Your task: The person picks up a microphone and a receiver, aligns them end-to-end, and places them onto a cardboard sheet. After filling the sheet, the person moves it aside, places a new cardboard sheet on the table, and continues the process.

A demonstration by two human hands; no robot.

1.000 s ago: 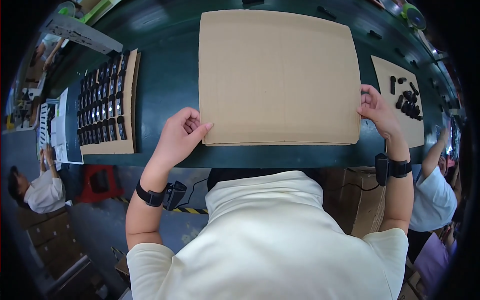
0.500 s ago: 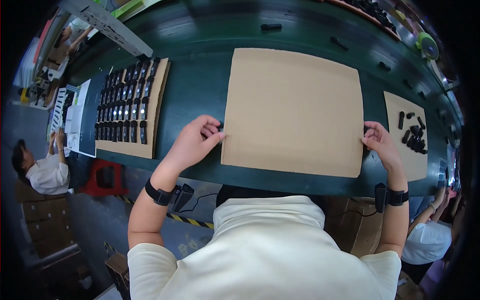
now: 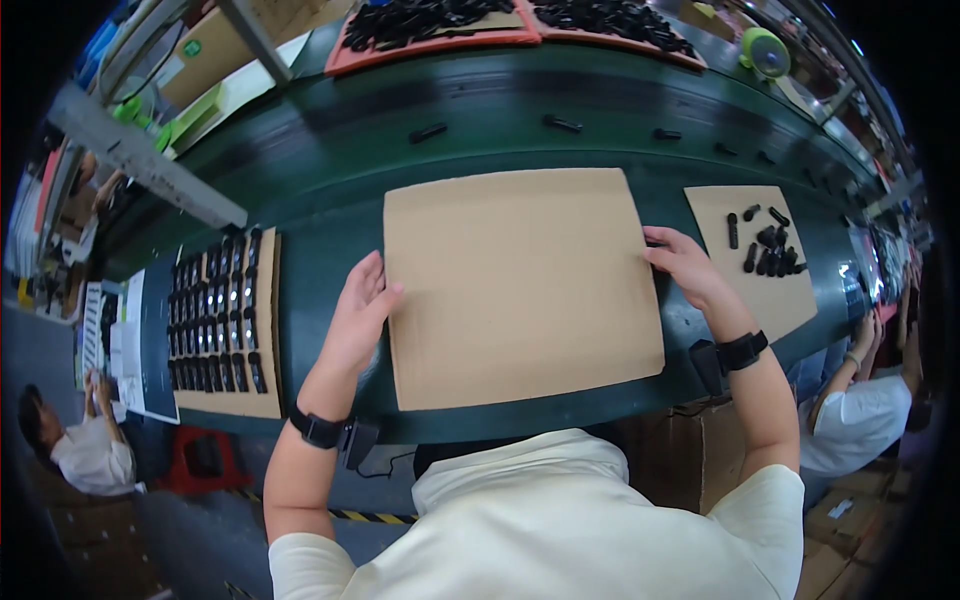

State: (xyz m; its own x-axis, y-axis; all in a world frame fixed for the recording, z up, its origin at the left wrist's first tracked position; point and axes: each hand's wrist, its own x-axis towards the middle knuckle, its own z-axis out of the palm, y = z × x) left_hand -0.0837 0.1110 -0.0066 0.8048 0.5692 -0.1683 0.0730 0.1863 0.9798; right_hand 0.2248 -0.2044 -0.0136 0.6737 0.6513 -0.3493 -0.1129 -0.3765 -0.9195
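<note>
A plain brown cardboard sheet [image 3: 520,300] is in front of me at the green work table, between my two hands. At its left edge, my left hand [image 3: 358,310] has the thumb over the border, and the fingers stand along or behind it. My right hand [image 3: 690,268] pinches the opposite edge near its upper part, thumb on top and some fingertips tucked out of sight. Whether the sheet lies flat or is slightly raised is hard to tell.
On the left, a cardboard [image 3: 268,330] carries rows of small black devices, some lit. Another cardboard [image 3: 700,205] at right holds loose black pieces. Several black pieces lie on the green belt [image 3: 490,105] beyond. Red trays [image 3: 430,42] stand behind it. A metal post [image 3: 150,155] slants in at left.
My view has turned, so the whole scene sits lower and further left. My left fingers are straighter against the sheet's edge than before. Both hands stay at its sides.
</note>
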